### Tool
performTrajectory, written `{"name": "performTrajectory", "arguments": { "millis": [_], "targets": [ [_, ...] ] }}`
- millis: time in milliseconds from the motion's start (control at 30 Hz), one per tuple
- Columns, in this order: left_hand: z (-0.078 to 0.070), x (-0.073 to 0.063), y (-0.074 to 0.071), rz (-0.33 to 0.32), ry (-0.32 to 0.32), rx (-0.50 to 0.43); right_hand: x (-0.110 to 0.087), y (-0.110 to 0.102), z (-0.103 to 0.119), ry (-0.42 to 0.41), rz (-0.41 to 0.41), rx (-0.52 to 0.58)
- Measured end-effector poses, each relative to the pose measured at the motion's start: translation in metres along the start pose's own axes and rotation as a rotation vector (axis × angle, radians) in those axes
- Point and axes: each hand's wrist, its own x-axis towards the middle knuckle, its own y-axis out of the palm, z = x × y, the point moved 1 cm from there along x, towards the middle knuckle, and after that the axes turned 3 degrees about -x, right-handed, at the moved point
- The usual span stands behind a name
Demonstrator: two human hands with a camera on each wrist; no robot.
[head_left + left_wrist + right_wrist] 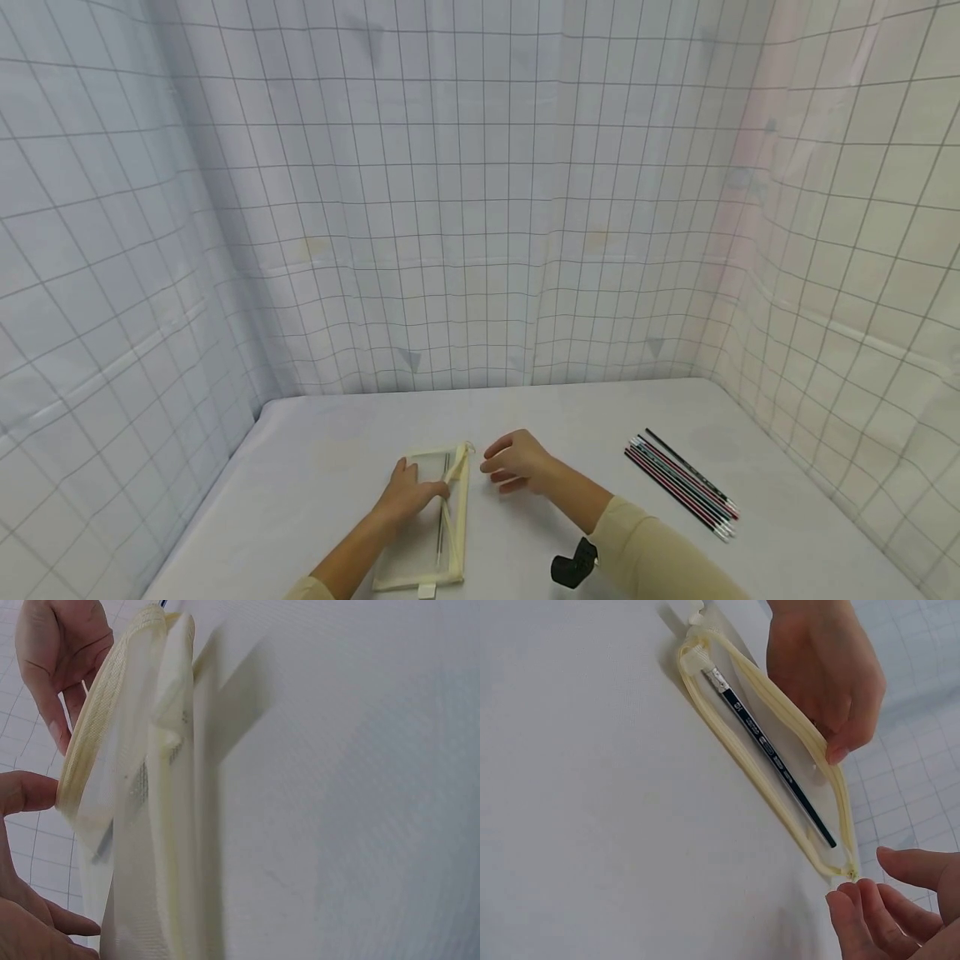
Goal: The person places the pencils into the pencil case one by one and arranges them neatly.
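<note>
While head alone shows grouped pencils, left grip holding pouch, right grip loose.

Pencils too small in the head view for legible print, pouch incomplete at the left wrist view's bottom.

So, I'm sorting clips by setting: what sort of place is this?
Probably a makeshift filming booth: grid-patterned sheets hang at the back and both sides of a white-covered table, where pencils and a pale pouch lie.
</note>
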Motion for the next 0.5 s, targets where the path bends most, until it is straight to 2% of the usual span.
{"name": "performTrajectory", "arguments": {
  "millis": [500],
  "targets": [
    [0.002,0.003,-0.002,0.029,0.002,-0.007,-0.006,-0.049,-0.013,-0.001,-0.029,-0.066]
  ]
}}
